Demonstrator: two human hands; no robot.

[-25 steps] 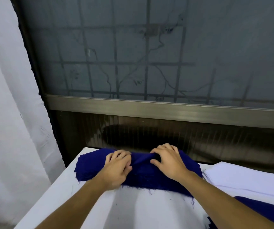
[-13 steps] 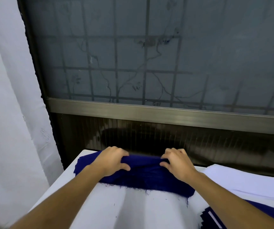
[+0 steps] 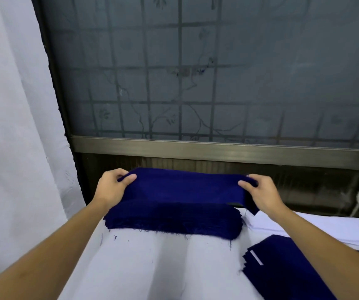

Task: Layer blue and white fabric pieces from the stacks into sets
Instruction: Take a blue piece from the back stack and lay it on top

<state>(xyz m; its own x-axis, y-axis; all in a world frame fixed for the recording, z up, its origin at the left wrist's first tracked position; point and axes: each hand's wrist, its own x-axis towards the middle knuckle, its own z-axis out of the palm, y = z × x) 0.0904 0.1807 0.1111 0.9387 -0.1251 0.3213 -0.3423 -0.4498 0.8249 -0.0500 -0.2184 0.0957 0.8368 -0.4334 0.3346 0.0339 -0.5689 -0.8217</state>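
A frosted window (image 3: 196, 72) is filling the far wall, with a white curtain (image 3: 11, 126) hanging at the left. The white-covered table (image 3: 152, 267) is carrying a thick blue stack (image 3: 174, 221) at its far left, a white stack (image 3: 326, 228) lying to the right of it, and a blue pile (image 3: 282, 273) with a white strip showing at the near right. Both forearms are reaching forward from the near edge. The top blue piece (image 3: 185, 187) is being held stretched just above the blue stack. The left hand (image 3: 109, 189) is pinching its left end, thumb on the cloth and fingers curled behind. The right hand (image 3: 261, 193) is gripping its right end likewise.
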